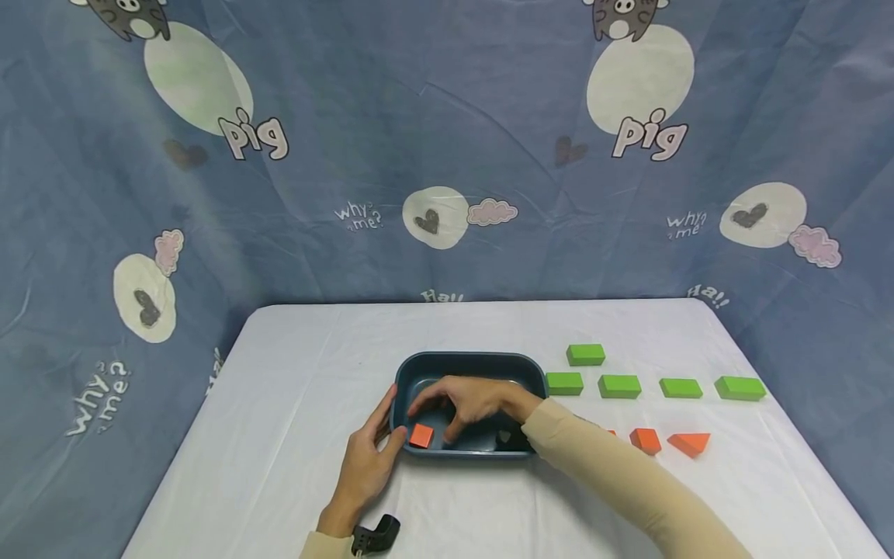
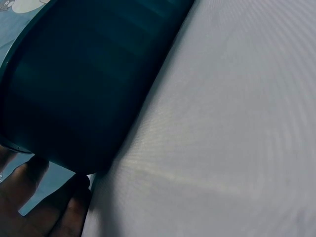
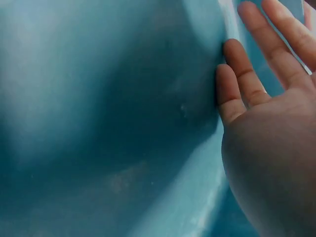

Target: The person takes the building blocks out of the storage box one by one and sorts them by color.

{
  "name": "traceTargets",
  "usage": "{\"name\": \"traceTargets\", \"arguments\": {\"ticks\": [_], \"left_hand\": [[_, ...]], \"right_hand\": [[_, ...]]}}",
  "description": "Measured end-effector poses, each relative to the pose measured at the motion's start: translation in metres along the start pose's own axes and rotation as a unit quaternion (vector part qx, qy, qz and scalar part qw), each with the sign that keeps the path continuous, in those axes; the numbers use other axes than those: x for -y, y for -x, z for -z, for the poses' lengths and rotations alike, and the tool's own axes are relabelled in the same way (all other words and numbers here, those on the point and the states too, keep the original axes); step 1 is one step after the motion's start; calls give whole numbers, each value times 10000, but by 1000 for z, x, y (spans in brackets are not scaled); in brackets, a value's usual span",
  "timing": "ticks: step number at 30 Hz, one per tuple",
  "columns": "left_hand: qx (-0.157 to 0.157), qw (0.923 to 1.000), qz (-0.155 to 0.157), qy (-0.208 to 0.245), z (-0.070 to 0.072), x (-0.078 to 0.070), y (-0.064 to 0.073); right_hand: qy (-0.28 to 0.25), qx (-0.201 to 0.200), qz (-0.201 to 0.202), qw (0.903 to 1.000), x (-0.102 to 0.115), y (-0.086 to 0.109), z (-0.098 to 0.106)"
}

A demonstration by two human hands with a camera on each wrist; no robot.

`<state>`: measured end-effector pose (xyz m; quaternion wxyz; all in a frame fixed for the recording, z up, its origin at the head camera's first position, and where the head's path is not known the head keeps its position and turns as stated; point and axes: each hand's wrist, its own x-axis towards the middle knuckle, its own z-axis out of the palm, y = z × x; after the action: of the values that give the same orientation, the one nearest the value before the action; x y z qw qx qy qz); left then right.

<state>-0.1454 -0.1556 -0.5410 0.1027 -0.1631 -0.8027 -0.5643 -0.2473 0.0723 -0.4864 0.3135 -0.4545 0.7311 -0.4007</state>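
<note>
A dark blue rectangular container stands on the white-covered table. My left hand rests against its left end, fingers extended along the outer wall and thumb at the front corner. In the left wrist view, fingertips touch the container's outside. My right hand reaches down inside, its thumb apart from the bent fingers and nothing visible between them. The right wrist view has the palm and loosely spread fingers beside a blue surface. An orange block lies in the container's front left corner, left of the right thumb.
Right of the container lie several green blocks. Nearer me are an orange block and an orange triangular block; another orange piece is mostly hidden behind the right sleeve. A patterned blue cloth hangs behind the table.
</note>
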Motion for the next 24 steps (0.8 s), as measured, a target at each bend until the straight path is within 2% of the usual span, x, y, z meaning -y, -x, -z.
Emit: {"name": "traceTargets", "arguments": {"ticks": [5,11,20,24], "left_hand": [[-31,9999,-13,98,0,0,0],[-4,9998,176,23,0,-1,1],[8,9998,201,-72,0,-1,1],[8,9998,213,-67,0,-2,1]], "right_hand": [[-26,179,-31,9998,-3,-4,-3],[272,123,-152,9994,-1,-4,-4],[448,170,-336,9983,0,-3,-7],[590,71,-373,9975,1,-2,-5]]}}
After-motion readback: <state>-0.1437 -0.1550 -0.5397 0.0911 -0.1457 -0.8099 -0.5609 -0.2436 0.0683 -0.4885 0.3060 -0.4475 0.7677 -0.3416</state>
